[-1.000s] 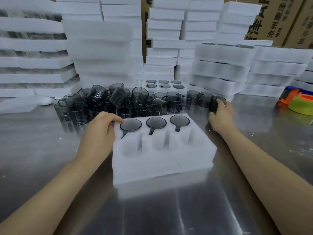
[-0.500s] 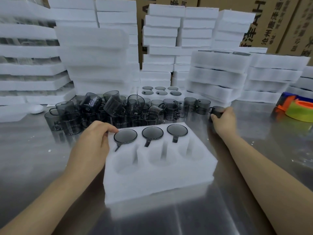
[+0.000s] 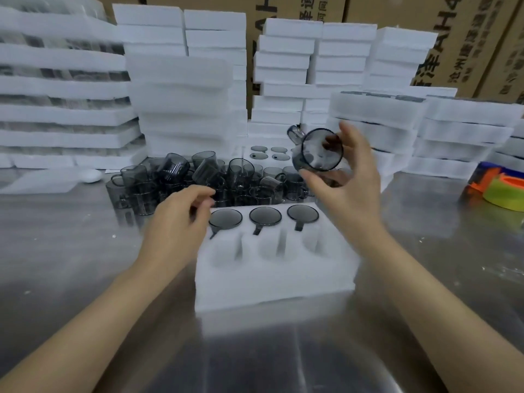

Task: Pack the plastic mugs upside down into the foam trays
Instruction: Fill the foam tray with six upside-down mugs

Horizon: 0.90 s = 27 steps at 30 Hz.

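worktop (image 3: 85, 265): brushed steel, seen from the head view, with a few white foam crumbs on it
backdrop: foam stacks (image 3: 181, 89) piled high along the far edge, cardboard boxes (image 3: 467, 38) with printed lettering behind them
foam tray (image 3: 272, 276): sits on the worktop in the centre, between both forearms, with two rows of three pockets
packed mugs (image 3: 265, 216): three smoky grey mugs, upside down in the back row, bases up, handles in the slots pointing toward the camera
front row: three open pockets
loose mugs (image 3: 198, 177): grey heap just behind the tray, some upright and some tipped over
second tray (image 3: 269, 153): behind the heap, with round mug bases showing in it
right hand (image 3: 348, 191): raised above the tray's back right corner, thumb and fingers gripping the held mug (image 3: 320, 150)
held mug: off the worktop, tilted on its side, one round end facing the camera, handle up and to the left
left hand (image 3: 175, 222): at the tray's back left corner, fingers loosely curled, nothing in them. Can't tell if it touches the foam
tape rolls (image 3: 502, 194): orange and yellow-green, at the far right edge
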Each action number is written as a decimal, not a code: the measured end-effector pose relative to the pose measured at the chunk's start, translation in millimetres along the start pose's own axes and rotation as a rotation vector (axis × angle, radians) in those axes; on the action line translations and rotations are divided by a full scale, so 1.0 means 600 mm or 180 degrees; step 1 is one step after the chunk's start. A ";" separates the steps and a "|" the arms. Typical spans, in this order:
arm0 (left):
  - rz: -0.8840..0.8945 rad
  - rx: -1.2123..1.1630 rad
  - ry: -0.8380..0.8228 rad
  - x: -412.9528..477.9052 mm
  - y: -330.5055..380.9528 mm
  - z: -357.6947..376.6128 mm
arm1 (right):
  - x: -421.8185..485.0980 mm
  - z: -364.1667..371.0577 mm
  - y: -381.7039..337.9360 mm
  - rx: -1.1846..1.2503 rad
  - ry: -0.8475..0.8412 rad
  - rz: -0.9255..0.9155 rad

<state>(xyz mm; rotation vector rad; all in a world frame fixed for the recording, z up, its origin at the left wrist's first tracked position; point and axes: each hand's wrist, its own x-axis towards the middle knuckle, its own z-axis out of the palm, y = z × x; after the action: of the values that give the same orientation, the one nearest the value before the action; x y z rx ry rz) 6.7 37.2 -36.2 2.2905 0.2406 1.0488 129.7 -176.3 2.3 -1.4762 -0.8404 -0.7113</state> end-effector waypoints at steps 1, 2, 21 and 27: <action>0.0077 -0.0237 -0.0032 0.000 0.007 0.002 | -0.012 0.013 -0.015 -0.0104 -0.0213 -0.0278; 0.0181 -0.0420 -0.0138 0.000 0.013 0.004 | -0.025 0.025 -0.023 -0.0183 -0.0463 -0.0513; 0.0819 -0.0494 -0.0534 -0.008 0.017 0.009 | -0.056 0.039 -0.026 0.0072 -0.1723 -0.0390; 0.1289 -0.0837 -0.0025 -0.012 0.023 0.010 | -0.055 0.035 -0.024 0.0529 -0.1766 -0.0321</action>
<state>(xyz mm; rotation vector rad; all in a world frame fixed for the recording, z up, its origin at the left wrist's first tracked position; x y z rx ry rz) 5.2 20.8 -35.5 2.1460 -0.3609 1.1863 98.8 -158.5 -19.2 -1.5059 -1.3687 -0.2882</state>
